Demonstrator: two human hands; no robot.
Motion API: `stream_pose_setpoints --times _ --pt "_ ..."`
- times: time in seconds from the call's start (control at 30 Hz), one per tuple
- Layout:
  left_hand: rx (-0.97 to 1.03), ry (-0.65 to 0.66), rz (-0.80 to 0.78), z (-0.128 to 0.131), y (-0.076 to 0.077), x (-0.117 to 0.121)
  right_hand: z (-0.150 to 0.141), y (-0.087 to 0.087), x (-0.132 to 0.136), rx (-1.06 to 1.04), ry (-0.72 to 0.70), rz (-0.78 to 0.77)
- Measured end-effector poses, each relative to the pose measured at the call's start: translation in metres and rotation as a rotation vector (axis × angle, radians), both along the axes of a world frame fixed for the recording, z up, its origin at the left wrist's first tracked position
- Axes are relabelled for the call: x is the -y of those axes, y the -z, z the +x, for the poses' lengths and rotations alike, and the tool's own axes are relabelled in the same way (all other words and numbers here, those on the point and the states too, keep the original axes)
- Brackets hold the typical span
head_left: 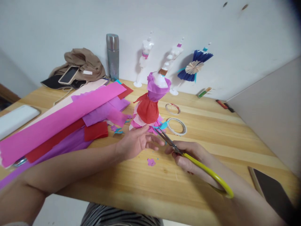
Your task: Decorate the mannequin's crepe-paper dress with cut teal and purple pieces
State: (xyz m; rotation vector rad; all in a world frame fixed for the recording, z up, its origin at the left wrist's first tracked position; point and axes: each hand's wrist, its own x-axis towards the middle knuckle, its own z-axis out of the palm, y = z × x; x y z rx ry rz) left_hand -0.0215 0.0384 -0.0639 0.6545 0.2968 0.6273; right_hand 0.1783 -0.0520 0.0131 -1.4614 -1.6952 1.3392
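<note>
My right hand point(192, 157) is closed around a pair of scissors point(207, 169) with yellow handles, gripping them near the pivot. The blades point away to the left, their tips overlapping a small blue paper piece point(164, 125) in view; whether they touch it I cannot tell. My left hand point(141, 141) is held above the table with fingers apart and nothing visible in it. Just beyond both hands stands a small white dress form point(161, 81) wearing a purple top, a red overskirt point(148, 110) and a pink ruffled hem. A pink paper flower point(151, 162) lies nearer me.
Crepe paper sheets point(66, 116) in pink, red and purple spread across the left. Two tape rolls point(176, 126) lie right of the form. Behind are a steel flask point(113, 58) and more small forms, one in navy paper point(195, 66). A phone point(270, 191) lies at the right.
</note>
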Motion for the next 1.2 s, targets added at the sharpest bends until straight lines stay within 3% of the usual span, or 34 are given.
stream_pose_setpoints --times 0.37,0.7,0.83,1.2 --pt "-0.009 0.000 -0.012 0.000 0.001 0.001 -0.006 0.002 -0.006 -0.086 0.006 -0.088" --pt "-0.018 -0.011 -0.026 0.000 0.001 0.001 0.010 0.026 -0.007 -0.082 -0.016 -0.146" --pt "-0.011 -0.006 -0.022 0.000 0.002 0.002 0.006 0.022 -0.007 -0.103 -0.033 -0.131" --pt "-0.035 -0.019 -0.007 0.000 0.001 0.003 -0.001 0.010 0.000 -0.091 0.084 -0.208"
